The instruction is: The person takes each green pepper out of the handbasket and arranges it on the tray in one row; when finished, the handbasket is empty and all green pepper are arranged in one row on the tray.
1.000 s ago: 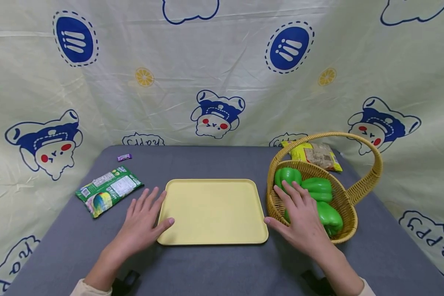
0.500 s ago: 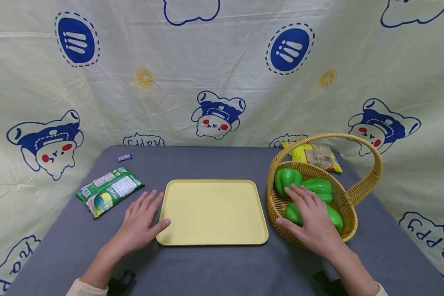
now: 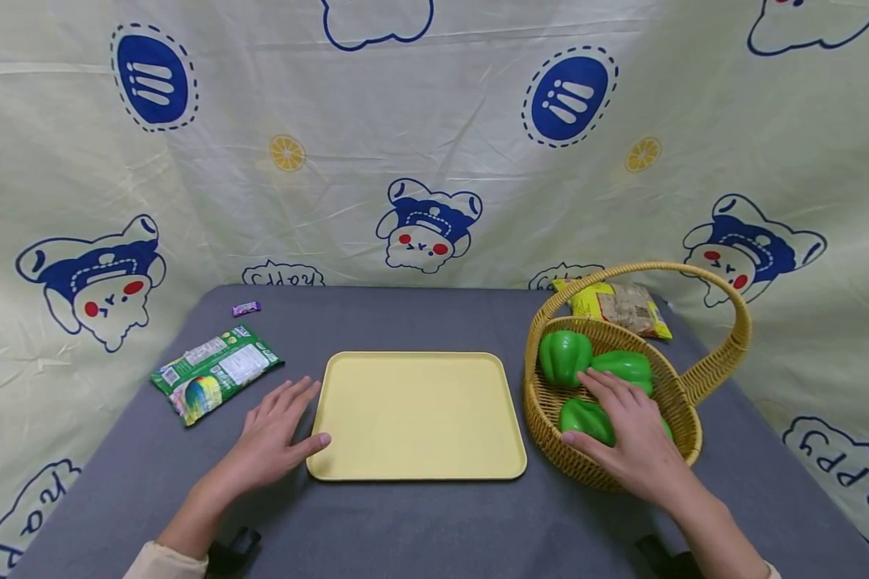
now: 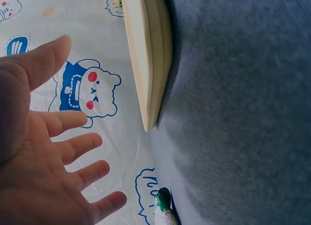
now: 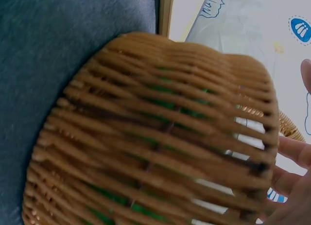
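Green bell peppers (image 3: 565, 358) lay in the wicker basket (image 3: 561, 461), my right hand (image 3: 640, 446) over its near side, fingers extended, thumb apart. My left hand (image 3: 271, 438), fingers spread, hung beside the yellow tray (image 3: 416, 418); farther left, a green snack packet (image 3: 217, 374) lay on the table (image 3: 405, 531).
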`<state>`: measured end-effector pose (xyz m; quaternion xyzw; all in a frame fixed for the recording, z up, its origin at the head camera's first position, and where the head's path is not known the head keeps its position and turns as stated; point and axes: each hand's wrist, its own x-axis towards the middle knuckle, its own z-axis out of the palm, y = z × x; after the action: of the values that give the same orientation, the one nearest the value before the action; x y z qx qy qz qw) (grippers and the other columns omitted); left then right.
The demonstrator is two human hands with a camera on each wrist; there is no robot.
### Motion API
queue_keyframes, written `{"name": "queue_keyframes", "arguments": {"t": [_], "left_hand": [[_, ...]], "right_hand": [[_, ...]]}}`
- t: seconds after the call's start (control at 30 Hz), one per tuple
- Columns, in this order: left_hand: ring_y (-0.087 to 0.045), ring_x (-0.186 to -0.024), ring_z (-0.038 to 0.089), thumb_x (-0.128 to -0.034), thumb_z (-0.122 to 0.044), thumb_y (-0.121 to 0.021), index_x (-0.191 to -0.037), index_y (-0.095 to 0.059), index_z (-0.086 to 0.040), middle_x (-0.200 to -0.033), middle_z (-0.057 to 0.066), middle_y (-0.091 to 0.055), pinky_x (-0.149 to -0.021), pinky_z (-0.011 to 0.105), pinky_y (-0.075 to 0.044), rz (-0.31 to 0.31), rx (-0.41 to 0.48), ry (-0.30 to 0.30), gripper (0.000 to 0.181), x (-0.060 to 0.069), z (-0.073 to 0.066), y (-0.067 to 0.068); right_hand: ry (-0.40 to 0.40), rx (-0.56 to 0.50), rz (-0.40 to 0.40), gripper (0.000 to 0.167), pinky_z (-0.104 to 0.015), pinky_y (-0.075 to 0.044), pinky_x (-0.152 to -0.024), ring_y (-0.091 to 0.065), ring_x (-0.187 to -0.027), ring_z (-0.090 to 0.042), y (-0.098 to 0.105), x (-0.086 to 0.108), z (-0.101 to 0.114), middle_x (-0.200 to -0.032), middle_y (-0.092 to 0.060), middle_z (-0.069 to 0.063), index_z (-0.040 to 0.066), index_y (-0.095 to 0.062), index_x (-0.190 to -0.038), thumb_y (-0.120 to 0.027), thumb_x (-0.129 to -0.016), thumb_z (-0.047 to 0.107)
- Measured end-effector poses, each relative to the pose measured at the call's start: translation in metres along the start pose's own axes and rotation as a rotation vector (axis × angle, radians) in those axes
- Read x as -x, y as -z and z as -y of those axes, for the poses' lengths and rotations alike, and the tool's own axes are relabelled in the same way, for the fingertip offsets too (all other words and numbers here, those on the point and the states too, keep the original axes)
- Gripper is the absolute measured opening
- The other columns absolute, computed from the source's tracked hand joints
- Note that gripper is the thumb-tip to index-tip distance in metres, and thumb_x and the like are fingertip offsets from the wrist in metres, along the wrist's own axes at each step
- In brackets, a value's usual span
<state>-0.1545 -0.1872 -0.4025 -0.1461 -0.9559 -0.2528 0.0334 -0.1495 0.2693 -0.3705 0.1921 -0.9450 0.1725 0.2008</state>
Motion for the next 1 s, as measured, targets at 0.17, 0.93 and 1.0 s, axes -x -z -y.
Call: {"name": "queue_keyframes", "arguments": {"t": [0.17,0.93,1.0], "left_hand": [[-0.023,-0.138,0.043,-0.0865,-0.038,-0.065,-0.143,-0.040,-0.007,-0.151,0.017,-0.033,-0.096,0.068,-0.021,0.016,0.016,-0.013,0.070,-0.001,0.004,-0.001],[-0.039,-0.124,0.033,-0.0811,-0.035,-0.072,-0.138,-0.047,-0.006,-0.145,0.013,-0.044,-0.085,0.049,-0.030,0.135,0.020,-0.077,0.068,0.000,0.020,0.000],[-0.039,-0.124,0.034,-0.0812,-0.035,-0.072,-0.138,-0.047,-0.006,-0.145,0.013,-0.044,-0.086,0.052,-0.030,0.152,0.024,-0.074,0.069,0.001,0.021,0.000]], "right_hand": [[0.002,-0.009,0.025,0.076,-0.060,-0.029,-0.089,-0.039,-0.123,-0.043,0.003,0.002,-0.005,-0.138,-0.047,-0.021,0.010,-0.045,-0.139,-0.077,-0.076,0.037],[-0.023,-0.110,0.180,0.073,-0.060,-0.029,-0.089,-0.040,-0.120,-0.040,0.019,0.007,-0.030,-0.137,-0.047,-0.020,0.016,-0.041,-0.141,-0.076,-0.079,0.034],[-0.012,-0.113,0.195,0.073,-0.060,-0.030,-0.089,-0.040,-0.120,-0.041,0.020,0.007,-0.032,-0.137,-0.047,-0.020,0.017,-0.041,-0.141,-0.076,-0.079,0.033]]}}
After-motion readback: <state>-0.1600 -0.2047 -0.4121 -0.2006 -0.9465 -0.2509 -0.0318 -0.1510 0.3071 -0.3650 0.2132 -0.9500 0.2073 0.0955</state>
